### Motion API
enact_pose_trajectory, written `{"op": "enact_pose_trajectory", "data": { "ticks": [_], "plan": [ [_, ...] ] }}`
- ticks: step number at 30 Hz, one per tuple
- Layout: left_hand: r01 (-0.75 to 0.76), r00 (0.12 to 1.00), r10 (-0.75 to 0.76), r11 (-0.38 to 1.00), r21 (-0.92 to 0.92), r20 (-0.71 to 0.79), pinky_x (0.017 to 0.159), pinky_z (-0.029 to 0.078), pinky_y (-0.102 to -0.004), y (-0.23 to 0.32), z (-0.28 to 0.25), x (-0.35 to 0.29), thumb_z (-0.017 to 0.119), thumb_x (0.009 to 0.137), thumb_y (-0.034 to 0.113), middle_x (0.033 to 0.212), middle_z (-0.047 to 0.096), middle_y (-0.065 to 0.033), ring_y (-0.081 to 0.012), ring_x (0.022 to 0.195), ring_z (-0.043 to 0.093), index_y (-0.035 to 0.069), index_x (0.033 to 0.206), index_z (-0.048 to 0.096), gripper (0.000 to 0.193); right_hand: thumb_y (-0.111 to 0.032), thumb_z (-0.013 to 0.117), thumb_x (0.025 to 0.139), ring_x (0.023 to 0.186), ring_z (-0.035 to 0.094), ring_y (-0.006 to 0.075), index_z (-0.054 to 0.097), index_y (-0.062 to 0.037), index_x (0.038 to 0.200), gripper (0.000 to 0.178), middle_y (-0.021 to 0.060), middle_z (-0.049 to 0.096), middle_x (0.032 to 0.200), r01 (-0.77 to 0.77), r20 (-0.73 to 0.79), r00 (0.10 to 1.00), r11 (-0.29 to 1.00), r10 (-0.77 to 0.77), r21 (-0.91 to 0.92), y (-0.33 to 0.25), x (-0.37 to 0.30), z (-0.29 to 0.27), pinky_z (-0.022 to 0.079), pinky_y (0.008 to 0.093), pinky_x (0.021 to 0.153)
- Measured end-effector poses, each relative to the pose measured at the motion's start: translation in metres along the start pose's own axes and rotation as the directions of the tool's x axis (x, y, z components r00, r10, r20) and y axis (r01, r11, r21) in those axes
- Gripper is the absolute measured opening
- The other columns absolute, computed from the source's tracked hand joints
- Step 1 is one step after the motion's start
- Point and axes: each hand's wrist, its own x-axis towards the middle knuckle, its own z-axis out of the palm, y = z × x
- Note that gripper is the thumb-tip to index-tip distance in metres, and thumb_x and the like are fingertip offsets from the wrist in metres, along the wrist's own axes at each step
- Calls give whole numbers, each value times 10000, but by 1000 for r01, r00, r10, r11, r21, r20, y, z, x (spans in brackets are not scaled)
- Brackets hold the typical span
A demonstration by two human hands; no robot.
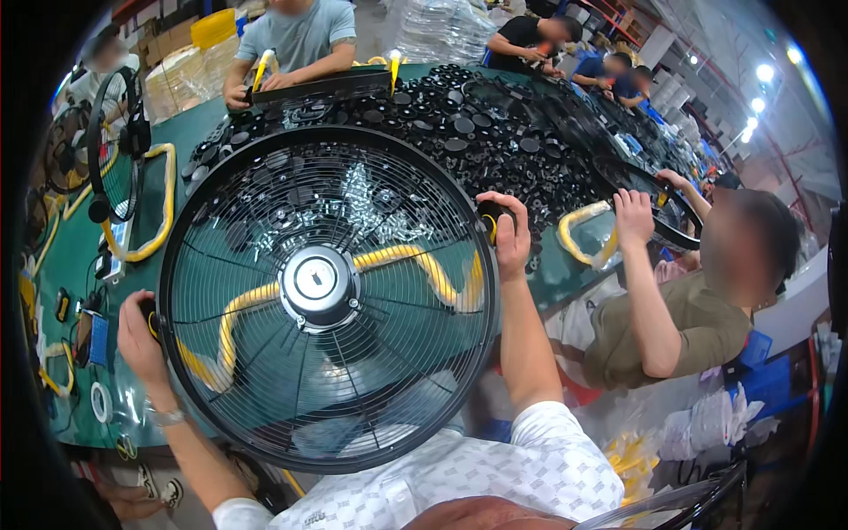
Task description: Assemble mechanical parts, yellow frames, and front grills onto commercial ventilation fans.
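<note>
A large round black fan (256, 353) with a wire grille and a silver motor hub fills the middle of the view, directly in front of me. A yellow tubular stand (228, 340), partly wrapped in clear plastic, shows through the grille. On the fan's left rim, my left hand (144, 340) curls around a black side knob, mostly hidden by the fingers. My right hand (506, 234) grips the matching black knob (488, 212) on the right rim, where some yellow shows beside it.
Many loose black parts (459, 124) and silver screws (358, 199) cover the green table (539, 300). Another fan (115, 146) stands at left. A co-worker (689, 309) at right handles a black ring (676, 212); another person (296, 44) works across the table.
</note>
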Motion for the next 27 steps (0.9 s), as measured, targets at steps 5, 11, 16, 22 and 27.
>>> {"op": "enact_pose_trajectory", "data": {
  "ticks": [5,11,16,22,27],
  "plan": [
    [-276,936,225,946,-171,-270,1067,432,-367,-7,26,-23,372,1083,243,1277,609,-172,-235,1190,585,-79,1237,582,414,-108,447,1005,1073,571,195,514,-15,1247,268,180,611,1222,-5,-102,995,997,13,77,4,-6,5,453,333,963],
    [256,947,-293,936,241,133,937,472,-308,23,-26,16,427,1075,292,1199,634,-136,-195,1059,606,-40,1207,614,404,-125,465,1012,1061,568,180,516,-15,1240,258,167,610,1211,0,-91,996,992,11,123,4,-3,9,451,315,953],
    [-365,924,335,917,-158,-186,909,485,-296,-1,17,-10,397,1082,224,1160,646,-118,-180,1023,613,-53,1204,609,370,-196,457,1043,947,589,130,551,-9,1180,250,111,656,1064,-230,-67,971,973,230,5,-22,12,7,466,279,875],
    [-117,988,112,992,-49,-102,982,462,-322,9,-1,-8,395,1081,235,1194,656,-120,-191,1067,624,-47,1220,618,386,-157,508,998,928,629,142,606,0,1147,237,64,668,1055,-361,-15,927,879,375,-310,-52,31,-6,496,293,843],
    [152,985,-151,988,-5,81,821,432,-281,26,-19,14,450,1075,317,961,625,-51,-128,864,551,-39,1034,639,404,-26,557,902,891,684,272,634,3,1094,209,190,638,1161,326,262,939,822,-223,-467,-49,32,-8,539,353,795]
  ]
}}
